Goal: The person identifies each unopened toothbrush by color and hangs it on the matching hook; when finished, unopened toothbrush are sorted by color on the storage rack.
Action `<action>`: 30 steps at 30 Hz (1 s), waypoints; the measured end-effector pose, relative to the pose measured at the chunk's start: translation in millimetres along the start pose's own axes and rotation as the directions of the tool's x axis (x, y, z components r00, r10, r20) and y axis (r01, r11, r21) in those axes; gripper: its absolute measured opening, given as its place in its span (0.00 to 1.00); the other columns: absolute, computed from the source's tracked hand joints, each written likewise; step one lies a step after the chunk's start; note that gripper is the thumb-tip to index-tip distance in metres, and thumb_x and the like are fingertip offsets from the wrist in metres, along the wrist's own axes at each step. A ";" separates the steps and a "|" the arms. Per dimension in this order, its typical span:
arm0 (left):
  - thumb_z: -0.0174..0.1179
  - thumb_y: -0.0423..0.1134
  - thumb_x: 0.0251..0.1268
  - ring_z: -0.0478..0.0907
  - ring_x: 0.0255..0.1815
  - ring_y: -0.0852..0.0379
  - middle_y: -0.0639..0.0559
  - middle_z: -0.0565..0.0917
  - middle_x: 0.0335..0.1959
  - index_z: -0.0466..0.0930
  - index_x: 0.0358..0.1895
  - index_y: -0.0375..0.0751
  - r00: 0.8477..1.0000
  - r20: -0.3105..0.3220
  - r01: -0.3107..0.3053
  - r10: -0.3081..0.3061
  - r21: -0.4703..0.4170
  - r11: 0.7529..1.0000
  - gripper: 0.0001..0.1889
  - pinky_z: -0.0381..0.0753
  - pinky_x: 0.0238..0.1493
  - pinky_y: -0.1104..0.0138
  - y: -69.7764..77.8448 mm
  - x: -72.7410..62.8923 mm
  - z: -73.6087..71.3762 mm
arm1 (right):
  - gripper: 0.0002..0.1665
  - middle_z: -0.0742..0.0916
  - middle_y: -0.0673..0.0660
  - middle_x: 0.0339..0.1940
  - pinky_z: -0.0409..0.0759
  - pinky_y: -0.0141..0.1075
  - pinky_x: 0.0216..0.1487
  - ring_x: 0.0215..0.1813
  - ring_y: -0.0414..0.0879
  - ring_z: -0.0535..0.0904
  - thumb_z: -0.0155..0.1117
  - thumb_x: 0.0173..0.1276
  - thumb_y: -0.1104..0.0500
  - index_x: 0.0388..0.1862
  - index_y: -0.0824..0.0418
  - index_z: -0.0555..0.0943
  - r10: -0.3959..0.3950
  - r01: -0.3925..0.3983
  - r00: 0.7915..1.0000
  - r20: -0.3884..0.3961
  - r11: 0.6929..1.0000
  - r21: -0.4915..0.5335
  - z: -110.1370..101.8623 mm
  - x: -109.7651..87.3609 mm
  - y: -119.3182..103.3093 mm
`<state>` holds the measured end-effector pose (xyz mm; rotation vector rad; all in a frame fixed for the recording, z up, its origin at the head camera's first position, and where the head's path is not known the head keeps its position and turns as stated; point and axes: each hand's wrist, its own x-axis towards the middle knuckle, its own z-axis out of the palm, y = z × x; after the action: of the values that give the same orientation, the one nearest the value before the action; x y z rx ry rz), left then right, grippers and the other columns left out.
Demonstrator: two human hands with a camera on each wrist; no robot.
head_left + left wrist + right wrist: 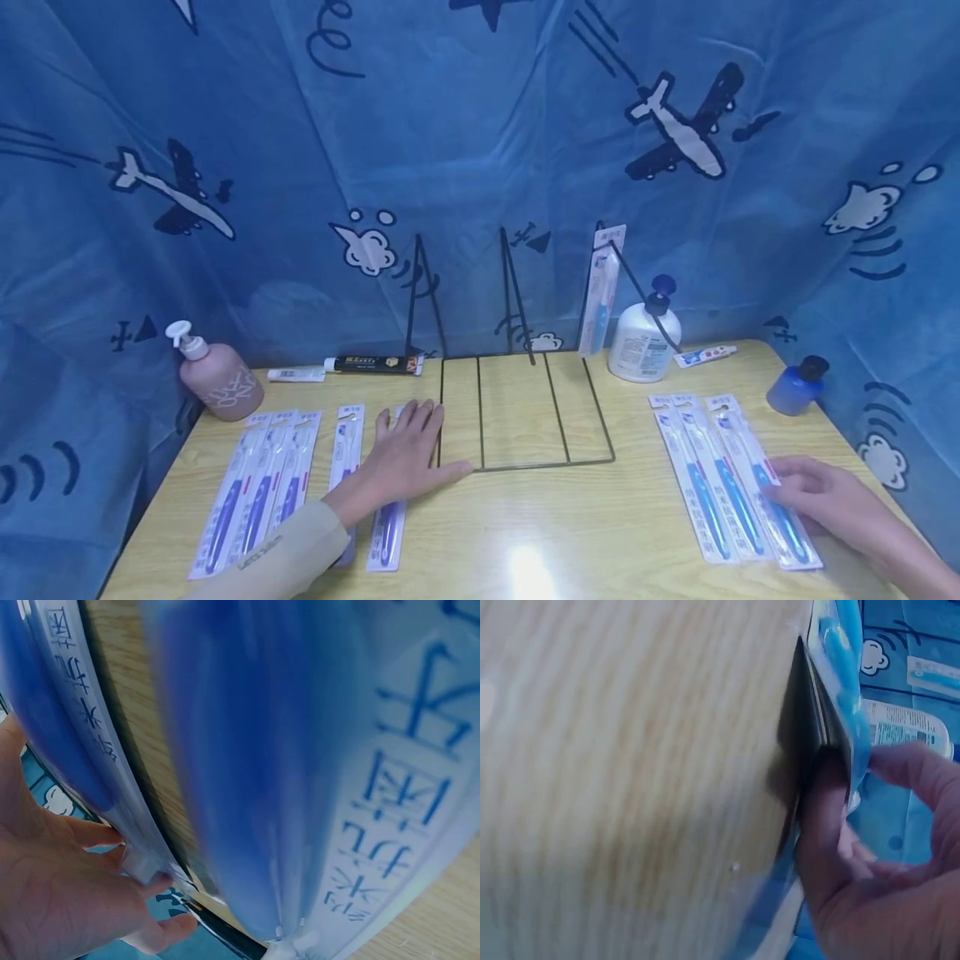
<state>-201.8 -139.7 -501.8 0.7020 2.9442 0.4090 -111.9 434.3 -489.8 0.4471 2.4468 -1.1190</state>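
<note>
My left hand [408, 454] lies with spread fingers over a packaged purple toothbrush [387, 537], covering its upper part. In the left wrist view the fingers [101, 832] are at the far end of that pack; how firmly they touch it is unclear. Another purple-handled toothbrush pack [347, 446] is partly hidden behind the forearm. On the right, my right hand [825, 492] pinches the edge of the outermost packaged blue toothbrush [780, 508]. Seen from the right wrist, thumb and finger lie on either side of the pack [859, 735], its edge tilted off the wood.
A black wire rack [483, 417] stands mid-table, with one blue toothbrush pack [600, 292] upright in its right end. Several purple packs [258, 492] lie left; two blue packs [697, 475] lie right. Behind are a pink pump bottle [221, 383], toothpaste tubes [375, 365] and a white pump bottle [643, 346].
</note>
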 end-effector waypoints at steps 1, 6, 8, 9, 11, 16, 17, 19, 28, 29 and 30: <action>0.56 0.77 0.72 0.54 0.85 0.28 0.30 0.60 0.85 0.60 0.85 0.29 1.000 -0.003 -0.001 0.001 -0.003 1.000 0.58 0.45 0.76 0.23 -0.1 -0.2 0.8 | 0.61 0.86 0.75 0.59 0.86 0.49 0.48 0.51 0.54 0.86 0.74 0.75 0.37 0.82 0.79 0.57 -0.006 0.006 1.000 0.012 1.000 0.029 0.2 1.4 0.2; 0.57 0.78 0.71 0.54 0.85 0.27 0.29 0.61 0.84 0.61 0.84 0.29 1.000 -0.019 -0.009 0.009 -0.007 1.000 0.58 0.45 0.76 0.24 -0.4 -0.7 2.6 | 0.61 0.82 0.73 0.64 0.90 0.50 0.48 0.52 0.55 0.89 0.72 0.80 0.48 0.89 0.71 0.43 -0.066 0.045 0.995 0.070 0.961 0.274 -0.5 1.7 1.2; 0.57 0.78 0.71 0.55 0.84 0.27 0.29 0.62 0.84 0.61 0.84 0.29 1.000 -0.023 -0.011 0.011 -0.008 1.000 0.58 0.46 0.76 0.23 -0.5 -0.7 2.4 | 0.60 0.81 0.69 0.64 0.90 0.52 0.49 0.53 0.57 0.88 0.70 0.81 0.53 0.90 0.67 0.39 -0.104 0.069 0.991 0.083 0.935 0.349 -2.0 -1.0 0.7; 0.57 0.78 0.71 0.55 0.84 0.27 0.30 0.62 0.84 0.61 0.84 0.29 1.000 -0.020 -0.010 0.010 -0.004 1.000 0.58 0.46 0.76 0.23 -0.5 -0.7 2.1 | 0.60 0.81 0.66 0.64 0.90 0.52 0.49 0.53 0.56 0.88 0.70 0.82 0.54 0.91 0.65 0.39 -0.116 0.079 0.990 0.081 0.929 0.363 -2.6 -2.4 -0.2; 0.57 0.78 0.71 0.54 0.85 0.28 0.30 0.61 0.84 0.61 0.85 0.29 1.000 -0.010 -0.005 0.005 0.000 1.000 0.58 0.46 0.76 0.24 0.4 -1.0 0.4 | 0.60 0.80 0.65 0.65 0.89 0.50 0.50 0.53 0.54 0.88 0.70 0.82 0.54 0.92 0.63 0.38 -0.144 0.111 0.987 0.065 0.925 0.364 -3.6 -5.3 -3.2; 0.56 0.77 0.72 0.52 0.86 0.29 0.31 0.59 0.86 0.58 0.86 0.31 1.000 0.028 0.010 -0.010 0.004 1.000 0.58 0.44 0.78 0.25 1.7 -1.3 -3.3 | 0.57 0.75 0.70 0.72 0.86 0.42 0.48 0.54 0.41 0.83 0.67 0.83 0.52 0.93 0.57 0.39 -0.248 0.244 0.969 -0.021 0.929 0.278 -0.2 -14.4 -15.2; 0.56 0.77 0.72 0.52 0.86 0.29 0.31 0.59 0.86 0.58 0.86 0.30 1.000 0.028 0.011 -0.011 0.000 1.000 0.58 0.44 0.77 0.25 1.4 -1.5 -3.8 | 0.56 0.74 0.69 0.72 0.86 0.41 0.49 0.55 0.40 0.83 0.67 0.84 0.52 0.93 0.53 0.41 -0.273 0.272 0.961 -0.036 0.922 0.274 1.7 -16.4 -18.1; 0.56 0.77 0.72 0.52 0.86 0.29 0.31 0.60 0.85 0.59 0.86 0.31 0.999 0.032 0.016 -0.016 0.003 1.000 0.58 0.45 0.77 0.25 1.1 -2.4 -5.4 | 0.51 0.74 0.67 0.71 0.86 0.40 0.48 0.55 0.39 0.84 0.65 0.85 0.55 0.93 0.47 0.45 -0.331 0.336 0.941 -0.064 0.900 0.279 6.9 -19.9 -25.2; 0.55 0.78 0.72 0.52 0.86 0.29 0.31 0.59 0.86 0.59 0.86 0.31 1.000 0.021 0.006 -0.007 0.012 1.000 0.58 0.45 0.77 0.25 -1.0 -0.8 -3.1 | 0.50 0.81 0.48 0.64 0.89 0.41 0.48 0.61 0.35 0.85 0.60 0.83 0.71 0.91 0.40 0.51 -0.589 0.610 0.791 -0.169 0.730 0.308 26.2 -39.0 -56.5; 0.55 0.78 0.72 0.52 0.86 0.29 0.31 0.59 0.86 0.59 0.86 0.30 1.000 0.019 0.004 -0.004 0.011 1.000 0.58 0.45 0.77 0.25 -0.7 -0.5 -2.4 | 0.50 0.81 0.50 0.64 0.89 0.40 0.48 0.62 0.35 0.84 0.60 0.82 0.73 0.91 0.43 0.51 -0.613 0.639 0.767 -0.187 0.708 0.301 27.8 -41.5 -59.3; 0.55 0.78 0.72 0.52 0.86 0.29 0.31 0.59 0.86 0.59 0.85 0.30 1.000 0.019 0.002 -0.002 0.011 1.000 0.58 0.45 0.77 0.25 -0.4 0.1 -1.8 | 0.51 0.81 0.51 0.64 0.89 0.39 0.49 0.63 0.35 0.83 0.59 0.81 0.75 0.91 0.45 0.51 -0.636 0.666 0.745 -0.203 0.684 0.299 29.5 -43.8 -61.9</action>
<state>-202.3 -140.4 -500.2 0.7006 2.9315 0.3843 -94.9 367.6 -446.2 -0.3533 2.5396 -1.8813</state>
